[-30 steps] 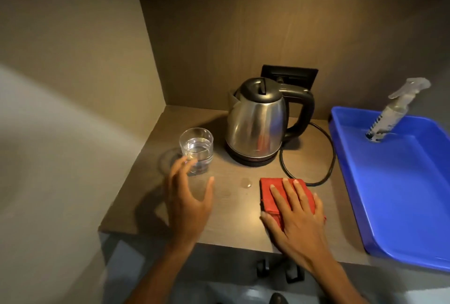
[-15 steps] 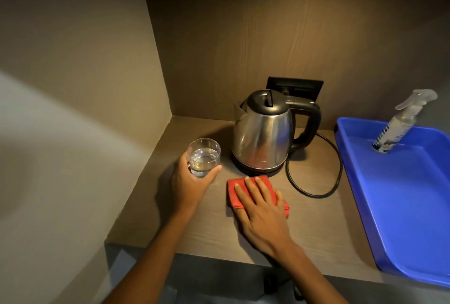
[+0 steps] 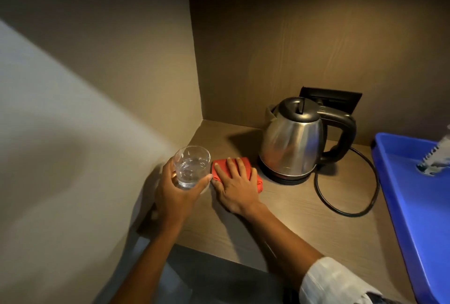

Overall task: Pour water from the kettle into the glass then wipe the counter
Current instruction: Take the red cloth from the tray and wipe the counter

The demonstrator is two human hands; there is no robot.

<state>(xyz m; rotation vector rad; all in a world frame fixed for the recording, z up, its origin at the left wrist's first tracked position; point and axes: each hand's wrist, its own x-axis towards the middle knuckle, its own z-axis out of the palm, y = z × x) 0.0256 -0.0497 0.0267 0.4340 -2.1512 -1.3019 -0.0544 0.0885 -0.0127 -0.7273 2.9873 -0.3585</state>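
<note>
The pouring part looks finished: the glass (image 3: 191, 170) already has water in it, and the kettle (image 3: 293, 139) stands upright on its base at the back of the table (image 3: 304, 218). What is left is the wiping, and this seems to be in progress.

The left hand (image 3: 176, 196) is closed around the glass and holds it just above the table, at the left edge near the wall. The right hand (image 3: 235, 185) lies flat with the fingers spread, pressing on the red cloth (image 3: 244, 168), which touches the table just in front of the kettle's base.

Compared with one second ago, the cloth has travelled from the front of the table to the left and back (towards where the glass stood), and the glass, then standing alone, is now lifted out of the way. How much of the table still needs wiping I cannot tell.
</note>
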